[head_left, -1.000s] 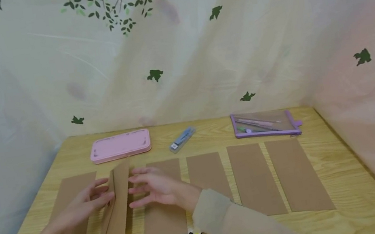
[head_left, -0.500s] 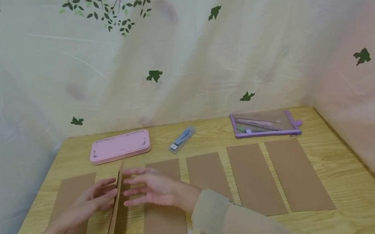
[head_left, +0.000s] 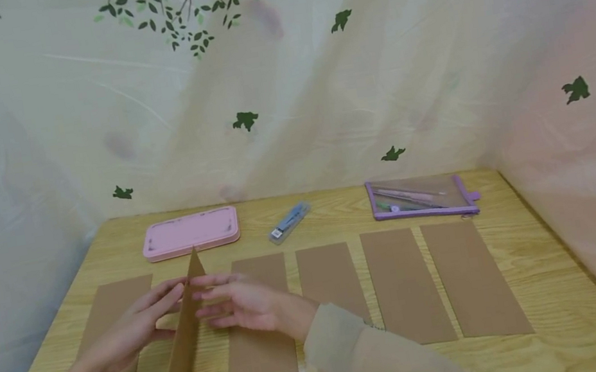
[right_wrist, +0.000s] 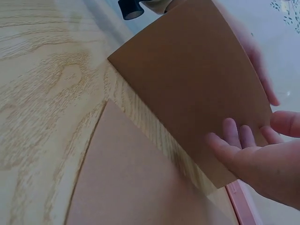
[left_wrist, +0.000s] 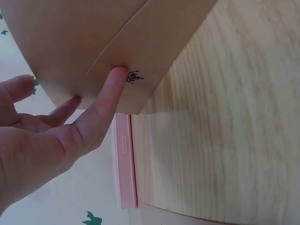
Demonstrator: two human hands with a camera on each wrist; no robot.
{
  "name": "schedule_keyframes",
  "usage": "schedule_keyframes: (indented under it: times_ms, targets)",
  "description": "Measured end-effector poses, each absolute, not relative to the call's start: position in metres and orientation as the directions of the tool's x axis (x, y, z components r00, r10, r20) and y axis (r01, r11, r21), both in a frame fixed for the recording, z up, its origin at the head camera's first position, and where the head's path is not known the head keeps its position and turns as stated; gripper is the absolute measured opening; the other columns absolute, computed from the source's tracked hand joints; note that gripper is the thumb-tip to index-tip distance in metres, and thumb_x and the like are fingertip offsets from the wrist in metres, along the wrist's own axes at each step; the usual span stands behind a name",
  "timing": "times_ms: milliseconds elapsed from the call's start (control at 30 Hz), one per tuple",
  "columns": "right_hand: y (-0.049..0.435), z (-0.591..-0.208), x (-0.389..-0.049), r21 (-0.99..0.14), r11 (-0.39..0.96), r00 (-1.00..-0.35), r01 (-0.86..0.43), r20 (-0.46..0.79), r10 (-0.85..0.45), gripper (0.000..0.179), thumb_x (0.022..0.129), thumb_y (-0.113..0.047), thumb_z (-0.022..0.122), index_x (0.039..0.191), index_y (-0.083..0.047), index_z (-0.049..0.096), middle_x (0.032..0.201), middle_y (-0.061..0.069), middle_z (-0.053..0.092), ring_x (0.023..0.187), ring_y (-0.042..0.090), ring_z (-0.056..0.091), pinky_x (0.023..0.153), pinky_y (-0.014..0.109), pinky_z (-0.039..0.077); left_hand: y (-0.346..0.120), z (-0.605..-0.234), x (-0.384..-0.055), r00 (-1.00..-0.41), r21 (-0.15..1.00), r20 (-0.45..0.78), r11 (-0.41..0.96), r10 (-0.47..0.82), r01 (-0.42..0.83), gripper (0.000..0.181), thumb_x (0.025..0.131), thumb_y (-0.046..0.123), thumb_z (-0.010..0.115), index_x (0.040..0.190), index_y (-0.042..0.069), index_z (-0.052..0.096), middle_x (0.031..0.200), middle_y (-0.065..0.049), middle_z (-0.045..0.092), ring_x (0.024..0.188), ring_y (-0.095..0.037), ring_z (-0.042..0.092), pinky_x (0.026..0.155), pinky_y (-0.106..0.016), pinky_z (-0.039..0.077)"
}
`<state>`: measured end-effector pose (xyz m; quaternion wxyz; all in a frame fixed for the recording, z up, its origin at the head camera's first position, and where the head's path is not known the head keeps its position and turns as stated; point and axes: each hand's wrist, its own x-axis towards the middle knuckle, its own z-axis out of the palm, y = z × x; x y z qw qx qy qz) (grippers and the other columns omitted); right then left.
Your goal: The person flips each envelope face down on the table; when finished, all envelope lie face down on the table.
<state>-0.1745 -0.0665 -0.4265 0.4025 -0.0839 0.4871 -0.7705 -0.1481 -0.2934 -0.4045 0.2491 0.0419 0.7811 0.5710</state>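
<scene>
A brown kraft envelope point(head_left: 186, 350) stands tilted on its long edge between my two hands. My left hand point(head_left: 130, 326) is on its left side; in the left wrist view a finger touches its face by a small dark print, near a flap line. My right hand point(head_left: 248, 301) faces the other side with fingers spread and fairly straight, fingertips at the plain face in the right wrist view. Flat on the table lie more brown pieces: one at the left point(head_left: 112, 306), partly behind my left hand, and one at the right point(head_left: 263, 354), under my right hand.
Farther right lie three more brown pieces point(head_left: 407, 286) in a row. Along the back are a pink case point(head_left: 191, 232), a small clear box with blue contents point(head_left: 289, 222) and a purple-edged clear pouch point(head_left: 423, 197) holding pens. A printed cloth point(head_left: 282, 84) encloses the table.
The envelope has turned from showing its flap side, through edge-on, to showing its plain side. My left fingers have moved up toward its top edge; my right fingers have come closer to it.
</scene>
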Motion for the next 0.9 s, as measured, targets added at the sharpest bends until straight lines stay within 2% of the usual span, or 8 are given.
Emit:
schedule_keyframes:
  times_ms: [100, 233, 333, 400, 467, 600, 700, 900]
  targets:
    - [-0.067, -0.43, -0.174, -0.821, -0.196, -0.658, 0.536, -0.261, -0.706, 0.045, 0.103, -0.01, 0.052, 0.148, -0.01, 0.051, 0.141, 0.007, 0.057, 0.123, 0.029, 0.057, 0.113, 0.052, 0.037, -0.291, -0.404, -0.145, -0.871, 0.903, -0.367, 0.351, 0.327, -0.249, 0.077, 0.11, 0.045, 0.039, 0.16, -0.003, 0.007, 0.164, -0.03, 0.01, 0.147, -0.049, 0.016, 0.104, -0.06, 0.044]
    - [-0.068, -0.434, -0.174, -0.827, -0.195, -0.66, 0.527, -0.254, -0.707, 0.046, 0.103, -0.01, 0.051, 0.149, -0.01, 0.05, 0.147, 0.008, 0.054, 0.128, 0.03, 0.055, 0.115, 0.057, 0.033, -0.293, -0.405, -0.143, -0.863, 0.89, -0.399, 0.357, 0.309, -0.283, 0.082, 0.109, 0.051, 0.035, 0.161, -0.001, -0.002, 0.166, -0.027, -0.005, 0.149, -0.05, -0.001, 0.112, -0.073, 0.018]
    - [-0.07, -0.435, -0.174, -0.831, -0.185, -0.66, 0.525, -0.261, -0.704, 0.045, 0.104, -0.011, 0.051, 0.149, -0.012, 0.051, 0.148, 0.006, 0.054, 0.129, 0.029, 0.054, 0.116, 0.061, 0.028, -0.296, -0.405, -0.141, -0.864, 0.898, -0.393, 0.333, 0.316, -0.287, 0.083, 0.109, 0.052, 0.03, 0.159, -0.002, -0.009, 0.165, -0.029, -0.004, 0.149, -0.05, -0.002, 0.113, -0.074, 0.007]
    - [-0.071, -0.437, -0.174, -0.829, -0.179, -0.661, 0.529, -0.271, -0.699, 0.045, 0.104, -0.011, 0.051, 0.148, -0.012, 0.052, 0.148, 0.005, 0.054, 0.129, 0.028, 0.053, 0.116, 0.062, 0.026, -0.299, -0.405, -0.141, -0.871, 0.912, -0.37, 0.305, 0.325, -0.274, 0.082, 0.11, 0.051, 0.029, 0.158, -0.003, -0.01, 0.164, -0.03, 0.004, 0.149, -0.047, 0.009, 0.114, -0.072, 0.012]
    - [-0.072, -0.438, -0.174, -0.826, -0.179, -0.663, 0.534, -0.279, -0.695, 0.045, 0.103, -0.011, 0.051, 0.148, -0.013, 0.052, 0.149, 0.005, 0.053, 0.13, 0.027, 0.051, 0.116, 0.064, 0.024, -0.3, -0.406, -0.141, -0.879, 0.926, -0.343, 0.275, 0.331, -0.258, 0.081, 0.111, 0.048, 0.029, 0.158, -0.005, -0.01, 0.163, -0.03, 0.013, 0.146, -0.036, 0.028, 0.114, -0.064, 0.026]
    - [-0.073, -0.441, -0.175, -0.817, -0.191, -0.67, 0.544, -0.285, -0.686, 0.046, 0.103, -0.01, 0.051, 0.149, -0.012, 0.051, 0.152, 0.007, 0.05, 0.136, 0.03, 0.046, 0.117, 0.064, 0.023, -0.303, -0.408, -0.142, -0.898, 0.95, -0.297, 0.193, 0.324, -0.244, 0.072, 0.112, 0.043, 0.031, 0.158, -0.006, 0.004, 0.151, -0.021, 0.035, 0.124, -0.014, 0.053, 0.098, -0.048, 0.051]
    - [-0.074, -0.443, -0.175, -0.814, -0.194, -0.673, 0.547, -0.29, -0.68, 0.045, 0.103, -0.01, 0.052, 0.149, -0.011, 0.051, 0.152, 0.009, 0.049, 0.136, 0.031, 0.046, 0.117, 0.062, 0.025, -0.308, -0.409, -0.142, -0.911, 0.957, -0.279, 0.168, 0.305, -0.237, 0.063, 0.112, 0.037, 0.037, 0.157, -0.001, 0.014, 0.137, -0.01, 0.042, 0.114, -0.011, 0.056, 0.088, -0.045, 0.056]
    - [-0.072, -0.445, -0.175, -0.809, -0.196, -0.69, 0.554, -0.316, -0.651, 0.046, 0.104, -0.011, 0.053, 0.149, -0.009, 0.049, 0.149, 0.011, 0.052, 0.135, 0.033, 0.048, 0.116, 0.06, 0.029, -0.317, -0.412, -0.143, -0.92, 0.962, -0.24, 0.202, 0.31, -0.183, 0.056, 0.111, 0.025, 0.044, 0.157, 0.005, 0.021, 0.134, -0.006, 0.045, 0.113, -0.01, 0.054, 0.085, -0.043, 0.056]
